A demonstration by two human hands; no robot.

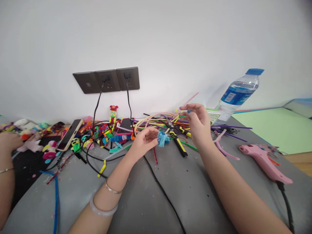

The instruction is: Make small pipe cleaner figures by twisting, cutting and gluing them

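Observation:
My left hand (145, 141) pinches a small light-blue fuzzy piece (162, 139), which looks made of bent pipe cleaners, between thumb and fingertips. To its right, my right hand (198, 123) is raised over the far part of the grey table, fingers curved and apart, with nothing visible in them. Yellow-and-black handled pliers (179, 144) lie on the table between my two hands. Behind them spreads a tangled heap of coloured pipe cleaners (156, 119). One red glittery pipe cleaner (155, 156) lies just below the blue piece.
At right lie a pink glue gun (265, 162) with a black cord and green sheets (265, 130). A water bottle (237, 94) stands by the wall. Black cables cross the table from the wall sockets (107, 80). Left are a phone (70, 135), small figures and another person's hand (11, 141).

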